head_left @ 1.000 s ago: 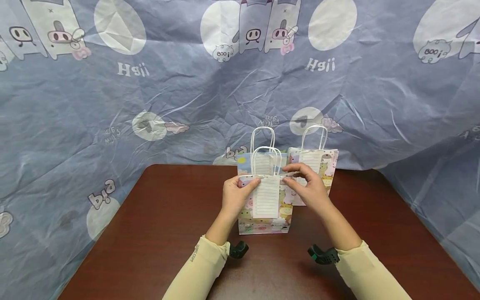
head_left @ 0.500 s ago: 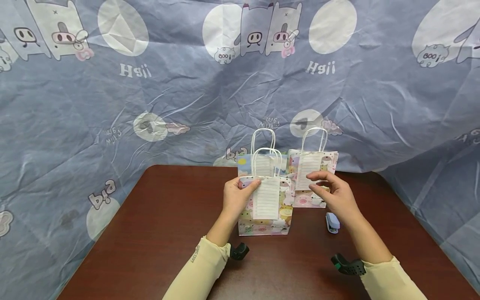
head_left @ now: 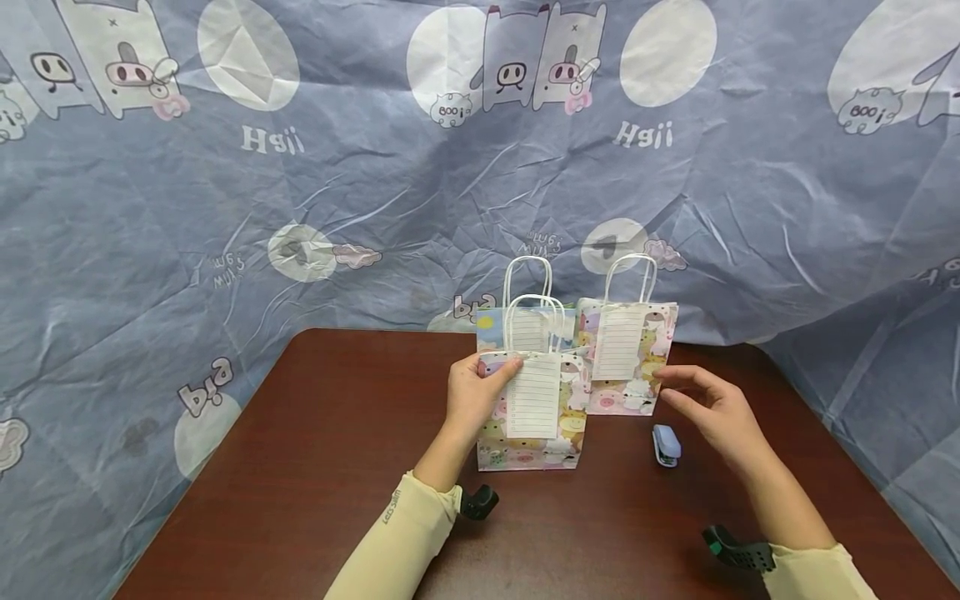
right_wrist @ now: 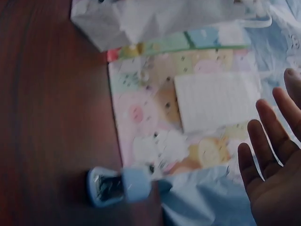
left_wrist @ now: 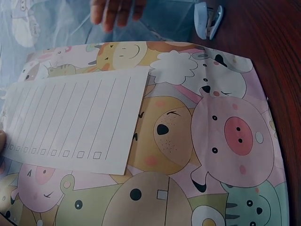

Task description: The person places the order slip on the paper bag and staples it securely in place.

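Note:
My left hand (head_left: 471, 390) pinches the top edge of the front paper bag (head_left: 572, 423), thumb over the upper corner of a white lined checklist sheet (head_left: 532, 404) on its face. The bag stands upright, printed with cartoon animals and fitted with white handles. The left wrist view shows the sheet (left_wrist: 80, 117) up close, with small boxes along its lines. My right hand (head_left: 712, 408) hovers with relaxed fingers, holding nothing, close above and right of a small light-blue stapler (head_left: 665, 446). The right wrist view also shows this stapler (right_wrist: 136, 186) below the open fingers.
A second animal-print bag (head_left: 621, 400) with a lined sheet stands behind to the right. Mostly hidden behind the front bag is a blue-sky bag (head_left: 489, 332), also bearing a sheet. All stand on a dark red-brown table (head_left: 360, 433); a grey-blue cartoon cloth (head_left: 375, 200) hangs behind.
My right hand has left the front bag's top edge and moved right and down. The stapler, earlier hidden behind it, now shows. My left hand keeps its place on the bag.

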The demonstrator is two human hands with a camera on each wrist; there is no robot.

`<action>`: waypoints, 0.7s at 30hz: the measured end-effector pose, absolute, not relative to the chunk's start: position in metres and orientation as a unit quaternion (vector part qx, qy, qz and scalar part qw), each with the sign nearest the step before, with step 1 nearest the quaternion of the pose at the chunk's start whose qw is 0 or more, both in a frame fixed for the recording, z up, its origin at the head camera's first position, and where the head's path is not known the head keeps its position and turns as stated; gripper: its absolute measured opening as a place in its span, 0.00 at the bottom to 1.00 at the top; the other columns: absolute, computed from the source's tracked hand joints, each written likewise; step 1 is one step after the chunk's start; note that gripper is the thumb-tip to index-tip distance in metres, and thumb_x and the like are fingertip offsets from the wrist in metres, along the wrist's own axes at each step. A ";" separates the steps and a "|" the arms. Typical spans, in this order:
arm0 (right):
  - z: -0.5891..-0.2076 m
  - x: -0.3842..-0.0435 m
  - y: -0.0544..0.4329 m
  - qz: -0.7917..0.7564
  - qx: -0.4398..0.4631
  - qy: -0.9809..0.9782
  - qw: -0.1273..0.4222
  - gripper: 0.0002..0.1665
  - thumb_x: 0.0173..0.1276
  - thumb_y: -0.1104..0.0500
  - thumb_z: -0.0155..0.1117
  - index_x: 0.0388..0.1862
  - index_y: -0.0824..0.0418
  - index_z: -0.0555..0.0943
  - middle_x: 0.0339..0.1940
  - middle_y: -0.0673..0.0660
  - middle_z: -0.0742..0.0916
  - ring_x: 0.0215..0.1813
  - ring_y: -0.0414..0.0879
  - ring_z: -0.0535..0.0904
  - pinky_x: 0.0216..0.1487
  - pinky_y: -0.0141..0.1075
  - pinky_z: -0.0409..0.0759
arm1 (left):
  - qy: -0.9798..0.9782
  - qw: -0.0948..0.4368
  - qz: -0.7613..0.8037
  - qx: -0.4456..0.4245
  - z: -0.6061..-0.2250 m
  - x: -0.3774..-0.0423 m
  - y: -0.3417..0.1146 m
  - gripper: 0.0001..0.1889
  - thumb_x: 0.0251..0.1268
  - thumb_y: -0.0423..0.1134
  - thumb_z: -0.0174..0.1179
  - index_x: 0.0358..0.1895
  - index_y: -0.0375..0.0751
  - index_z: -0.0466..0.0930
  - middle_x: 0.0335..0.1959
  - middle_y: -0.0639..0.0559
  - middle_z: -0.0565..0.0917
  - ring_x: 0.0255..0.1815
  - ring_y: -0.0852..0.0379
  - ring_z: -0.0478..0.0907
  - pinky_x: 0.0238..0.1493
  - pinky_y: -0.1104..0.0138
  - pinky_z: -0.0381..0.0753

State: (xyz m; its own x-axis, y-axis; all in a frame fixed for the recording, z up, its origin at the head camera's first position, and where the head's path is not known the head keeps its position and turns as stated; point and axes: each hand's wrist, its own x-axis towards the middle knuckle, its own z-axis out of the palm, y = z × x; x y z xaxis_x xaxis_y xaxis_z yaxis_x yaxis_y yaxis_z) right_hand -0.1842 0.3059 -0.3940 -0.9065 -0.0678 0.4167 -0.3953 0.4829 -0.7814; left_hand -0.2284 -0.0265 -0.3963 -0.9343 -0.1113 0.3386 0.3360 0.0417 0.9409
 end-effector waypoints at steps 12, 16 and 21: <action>-0.427 -0.178 0.342 0.427 0.103 -0.891 0.112 0.24 0.71 0.54 0.66 0.64 0.57 0.79 0.50 0.32 0.83 0.51 0.27 0.76 0.44 0.23 0.73 | -0.703 0.163 -0.688 -0.080 -0.396 -0.229 -0.026 0.13 0.55 0.43 0.75 0.28 0.35 0.86 0.16 0.58 0.78 0.17 0.66 0.74 0.18 0.73 0.72; -0.436 -0.176 0.352 0.421 0.087 -0.898 0.093 0.24 0.72 0.51 0.65 0.64 0.55 0.79 0.51 0.31 0.82 0.54 0.25 0.74 0.46 0.24 0.71 | -0.704 0.159 -0.688 -0.079 -0.396 -0.228 -0.026 0.14 0.55 0.43 0.75 0.27 0.35 0.85 0.16 0.59 0.77 0.17 0.65 0.74 0.18 0.73 0.72; -0.448 -0.178 0.361 0.412 0.086 -0.905 0.063 0.25 0.72 0.50 0.65 0.65 0.54 0.78 0.57 0.41 0.83 0.58 0.22 0.70 0.49 0.24 0.70 | -0.700 0.157 -0.692 -0.082 -0.395 -0.227 -0.026 0.13 0.56 0.43 0.74 0.30 0.34 0.86 0.17 0.55 0.80 0.17 0.65 0.75 0.18 0.73 0.74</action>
State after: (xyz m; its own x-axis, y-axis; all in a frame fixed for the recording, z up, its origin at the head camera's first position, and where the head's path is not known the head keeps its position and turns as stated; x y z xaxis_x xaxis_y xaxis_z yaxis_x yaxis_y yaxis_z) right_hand -0.1780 0.3609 -0.4477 -0.9774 -0.1032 0.1842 -0.2067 0.6466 -0.7343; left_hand -0.2273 -0.0260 -0.3951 -0.9375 -0.1025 0.3325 0.3313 0.0294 0.9431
